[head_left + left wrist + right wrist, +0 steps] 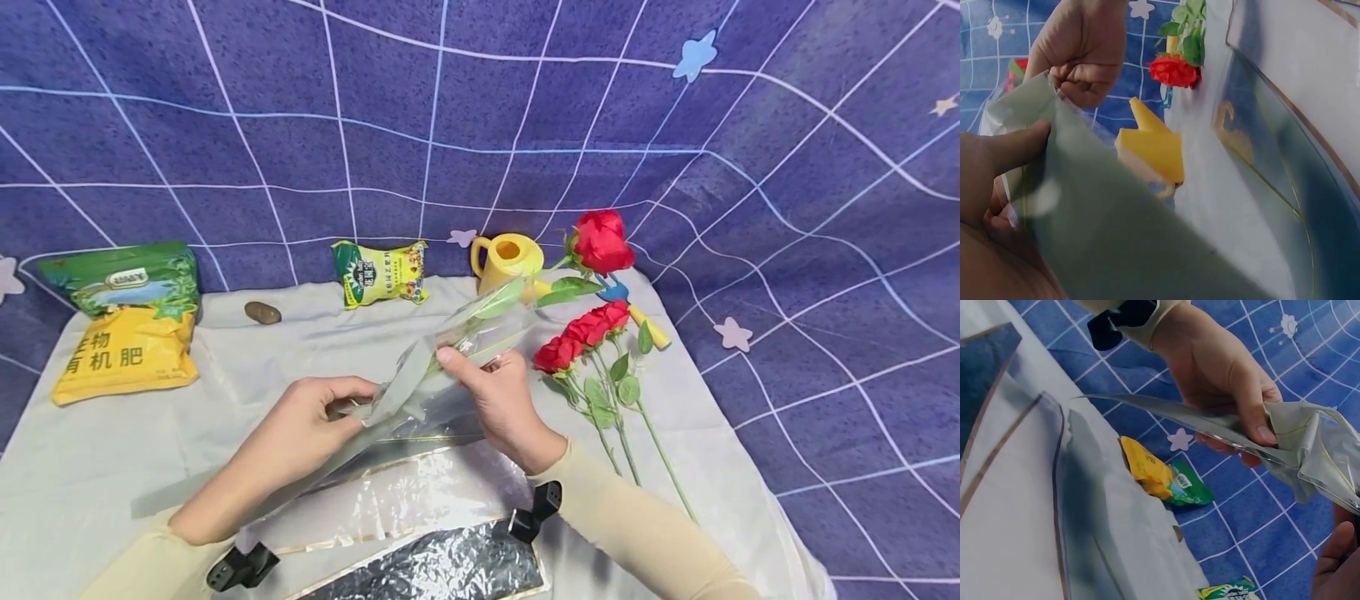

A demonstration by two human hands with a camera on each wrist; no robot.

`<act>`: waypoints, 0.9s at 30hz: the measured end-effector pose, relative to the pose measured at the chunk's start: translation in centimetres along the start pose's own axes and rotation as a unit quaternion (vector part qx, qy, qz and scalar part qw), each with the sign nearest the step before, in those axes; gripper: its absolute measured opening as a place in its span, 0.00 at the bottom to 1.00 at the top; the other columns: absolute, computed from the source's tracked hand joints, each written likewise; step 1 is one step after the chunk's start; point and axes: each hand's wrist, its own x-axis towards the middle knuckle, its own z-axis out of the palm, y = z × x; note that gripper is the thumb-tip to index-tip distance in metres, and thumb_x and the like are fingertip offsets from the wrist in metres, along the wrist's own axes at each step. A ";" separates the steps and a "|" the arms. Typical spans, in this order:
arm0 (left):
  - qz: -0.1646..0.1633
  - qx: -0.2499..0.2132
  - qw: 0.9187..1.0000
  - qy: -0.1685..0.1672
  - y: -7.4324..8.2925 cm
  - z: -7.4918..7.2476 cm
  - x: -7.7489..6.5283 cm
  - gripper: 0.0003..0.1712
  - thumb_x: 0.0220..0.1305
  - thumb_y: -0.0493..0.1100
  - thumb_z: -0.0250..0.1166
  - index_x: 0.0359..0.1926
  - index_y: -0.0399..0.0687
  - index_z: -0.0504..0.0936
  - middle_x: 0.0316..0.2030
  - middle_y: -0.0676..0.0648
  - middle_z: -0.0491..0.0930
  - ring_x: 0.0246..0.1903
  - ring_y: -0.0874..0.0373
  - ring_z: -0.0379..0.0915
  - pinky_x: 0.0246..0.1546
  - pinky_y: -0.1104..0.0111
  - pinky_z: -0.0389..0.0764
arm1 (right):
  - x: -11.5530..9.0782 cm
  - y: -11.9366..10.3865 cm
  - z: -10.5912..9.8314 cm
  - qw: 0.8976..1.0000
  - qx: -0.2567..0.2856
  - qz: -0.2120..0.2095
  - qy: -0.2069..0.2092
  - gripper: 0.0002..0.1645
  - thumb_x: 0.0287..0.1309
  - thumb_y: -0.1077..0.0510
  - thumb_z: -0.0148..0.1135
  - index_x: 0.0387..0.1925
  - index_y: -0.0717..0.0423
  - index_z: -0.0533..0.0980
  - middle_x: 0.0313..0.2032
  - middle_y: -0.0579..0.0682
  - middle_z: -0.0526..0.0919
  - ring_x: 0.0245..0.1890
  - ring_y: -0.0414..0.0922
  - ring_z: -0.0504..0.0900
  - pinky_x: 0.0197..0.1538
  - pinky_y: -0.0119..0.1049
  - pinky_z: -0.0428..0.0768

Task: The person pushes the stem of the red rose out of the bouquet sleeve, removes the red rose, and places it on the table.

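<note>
A single red rose (602,242) with green leaves slants up to the right, its stem inside a translucent wrapping sheet (408,379). My left hand (300,425) pinches the lower, folded part of this sheet between thumb and fingers. Higher up, my right hand (510,408) grips the wrapped stem, thumb on top and fingers curled beneath. In the left wrist view the greyish-green sheet (1104,206) hangs from the left thumb (1019,147). The sheet looks bunched beside the left thumb in the right wrist view. The wrapping hides most of the stem.
Several red roses (585,333) lie to the right by a blue-and-yellow hand fork (648,325). Behind stand a yellow watering can (510,258) and a small fertilizer packet (381,273). A brown stone-like object (262,312) and large fertilizer bag (127,329) sit left. Flat wrapping sheets (405,492) lie in front.
</note>
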 end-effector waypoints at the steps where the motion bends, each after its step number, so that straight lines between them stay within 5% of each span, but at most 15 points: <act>1: -0.001 0.002 1.000 -0.003 -0.1 0.0 -0.1 0.19 0.52 0.30 0.65 0.43 0.56 0.84 0.38 0.57 0.82 0.38 0.64 0.77 0.39 0.66 0.77 | 0.0 0.0 0.0 1.000 0.001 0.001 -0.002 0.12 0.49 0.61 0.71 0.37 0.59 0.79 0.31 0.51 0.81 0.33 0.42 0.77 0.39 0.36 0.76; 6: -0.016 0.011 1.000 -0.024 -0.9 -0.3 -0.6 0.05 0.57 0.48 0.68 0.36 0.60 0.84 0.31 0.61 0.80 0.29 0.67 0.75 0.33 0.69 0.76 | 0.5 -0.2 -0.5 1.000 0.026 0.002 0.000 0.14 0.49 0.62 0.71 0.40 0.60 0.79 0.37 0.55 0.82 0.36 0.45 0.79 0.41 0.39 0.77; 10: -0.022 0.034 0.999 -0.029 -1.5 -0.8 -1.0 0.09 0.57 0.61 0.64 0.32 0.65 0.81 0.25 0.63 0.76 0.25 0.65 0.70 0.30 0.70 0.74 | 0.9 -0.7 -1.0 0.998 0.054 0.011 0.005 0.14 0.50 0.61 0.70 0.38 0.62 0.79 0.35 0.54 0.82 0.34 0.44 0.80 0.39 0.37 0.78; 21: -0.016 0.022 0.999 -0.022 -0.7 -0.4 -0.8 0.10 0.58 0.61 0.63 0.28 0.65 0.80 0.21 0.61 0.75 0.19 0.64 0.66 0.24 0.69 0.71 | 0.8 -0.9 -1.2 0.997 0.072 0.032 -0.027 0.08 0.51 0.61 0.70 0.30 0.59 0.77 0.22 0.46 0.76 0.23 0.39 0.72 0.30 0.31 0.73; 27: -0.027 0.026 0.999 -0.016 -0.4 -1.5 -1.0 0.10 0.58 0.61 0.63 0.31 0.65 0.82 0.18 0.60 0.73 0.15 0.65 0.61 0.19 0.69 0.68 | 1.4 -1.9 -3.2 0.988 0.138 0.017 -0.074 0.15 0.56 0.51 0.66 0.33 0.55 0.71 0.26 0.48 0.75 0.28 0.42 0.75 0.33 0.33 0.74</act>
